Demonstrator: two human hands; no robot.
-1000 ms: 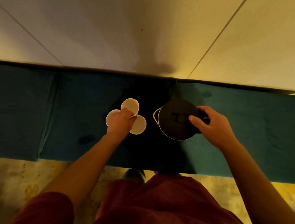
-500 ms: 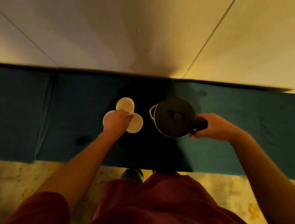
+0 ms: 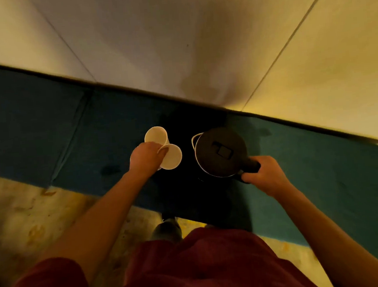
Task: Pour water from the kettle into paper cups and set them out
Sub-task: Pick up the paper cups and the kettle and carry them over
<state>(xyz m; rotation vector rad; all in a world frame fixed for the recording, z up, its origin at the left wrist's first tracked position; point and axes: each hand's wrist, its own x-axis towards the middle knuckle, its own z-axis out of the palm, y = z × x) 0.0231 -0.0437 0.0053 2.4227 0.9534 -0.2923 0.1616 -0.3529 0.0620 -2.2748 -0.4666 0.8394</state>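
Standing at the centre of the frame on a dark teal padded bench [image 3: 321, 167], the round black kettle with a closed lid [image 3: 220, 152] is seen from above, its pale spout rim pointing to the upper left. Its black handle [image 3: 251, 165] projects to the lower right, and the right hand [image 3: 265, 175] has its fingers curled round that handle in a firm grip. Whether the kettle base touches the bench cannot be told.

Left of the kettle, well apart from it, are the white paper cups [image 3: 158, 145], open mouths upward and clustered together. Two rims show plainly; a third edge is barely visible behind the left hand [image 3: 145, 159], which covers the cluster from below with fingers curled onto the cups, gripping them. No water is discernible in the cups.

Behind the bench, the upper frame shows a pale panelled wall [image 3: 198, 40]. A mottled yellowish floor [image 3: 20, 224] fills the lower left, and dark red clothing [image 3: 204, 266] occupies the bottom.
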